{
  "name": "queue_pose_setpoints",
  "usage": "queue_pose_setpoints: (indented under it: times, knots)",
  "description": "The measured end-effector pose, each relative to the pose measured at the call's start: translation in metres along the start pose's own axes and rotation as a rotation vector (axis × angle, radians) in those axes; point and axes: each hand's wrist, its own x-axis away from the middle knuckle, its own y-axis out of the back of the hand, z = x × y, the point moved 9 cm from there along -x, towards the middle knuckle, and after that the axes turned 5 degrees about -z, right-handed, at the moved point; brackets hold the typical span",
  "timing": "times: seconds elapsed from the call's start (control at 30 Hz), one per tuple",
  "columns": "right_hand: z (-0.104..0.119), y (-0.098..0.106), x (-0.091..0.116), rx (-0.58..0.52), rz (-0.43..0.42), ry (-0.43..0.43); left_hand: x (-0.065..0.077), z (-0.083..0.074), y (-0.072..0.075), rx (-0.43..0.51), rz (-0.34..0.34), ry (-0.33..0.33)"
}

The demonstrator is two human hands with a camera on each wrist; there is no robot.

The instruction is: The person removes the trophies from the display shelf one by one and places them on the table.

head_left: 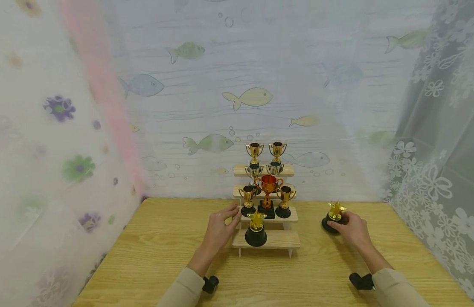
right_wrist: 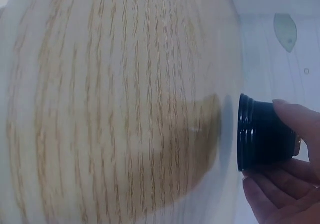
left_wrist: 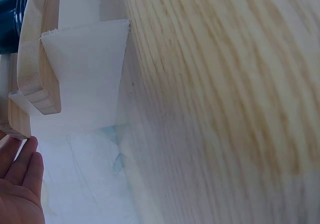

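My right hand point(head_left: 353, 230) grips a gold star trophy point(head_left: 336, 211) by its black base point(right_wrist: 267, 134), just above the table to the right of the rack. With its fingertips my left hand point(head_left: 220, 226) touches the left side of the stepped wooden rack point(head_left: 277, 241); in the left wrist view its fingers point(left_wrist: 31, 171) meet the edge of a step. Another star trophy point(head_left: 256, 230) stands on the lowest step. Above it, on the second step, an orange cup trophy point(head_left: 267, 192) stands between two gold cups, the right one point(head_left: 285, 200) included.
Silver cups point(head_left: 254, 172) stand on the third step and gold cups point(head_left: 277, 151) on the top one. The wooden table point(head_left: 167, 238) meets a fish-print curtain point(head_left: 206, 106) at the back. Black objects at both wrists point(head_left: 361, 281) show near the sleeves.
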Motion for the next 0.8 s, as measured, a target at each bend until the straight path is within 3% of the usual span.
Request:
queue_pose_setpoints:
  times: [0.8]
  knots:
    - [-0.013, -0.005, -0.002, -0.010, 0.012, -0.019, 0.000, -0.002, 0.001, -0.003, -0.008, 0.002]
